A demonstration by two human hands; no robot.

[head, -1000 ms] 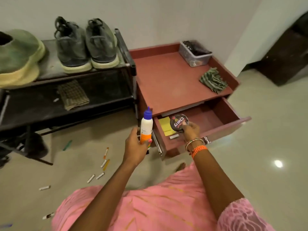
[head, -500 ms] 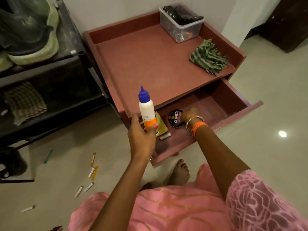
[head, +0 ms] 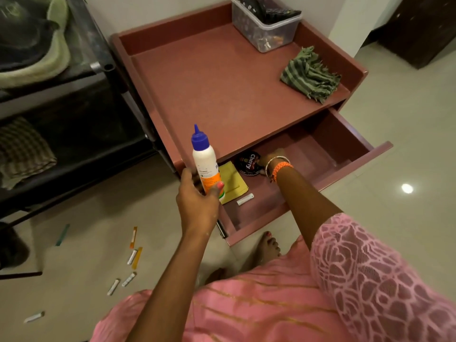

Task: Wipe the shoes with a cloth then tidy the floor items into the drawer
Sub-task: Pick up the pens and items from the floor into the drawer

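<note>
Drawer (head: 320, 166): pulled open from the reddish cabinet (head: 222, 77), its front toward the person.
Right hand (head: 272, 157): reaches into the drawer, fingers on the round black polish tin (head: 249, 162); grip partly hidden, so whether it clasps the tin or only touches it cannot be told.
Left hand (head: 197, 203): clamped round the lower part of the glue bottle (head: 204, 159), held upright over the drawer's left corner, blue cap on top.
Change from earlier frame: the tin now sits deeper in the drawer, under the cabinet top's edge, where a second ago it was held tilted above the drawer; the left hand keeps the bottle raised.
Drawer contents: yellow paper pad (head: 232, 181) beside the tin; one small white stick (head: 245, 199) just in front of the pad.
Cabinet top: clear plastic box (head: 266, 25) holding dark items at the back; crumpled green striped cloth (head: 308, 75) near the right edge.
Floor (head: 407, 134): pale glossy tiles; scattered small sticks (head: 132, 256) lie left of the person.
Shoe rack (head: 103, 67): dark, left of the cabinet, with shoes (head: 32, 45) on top and a folded checked cloth (head: 22, 149) below.
</note>
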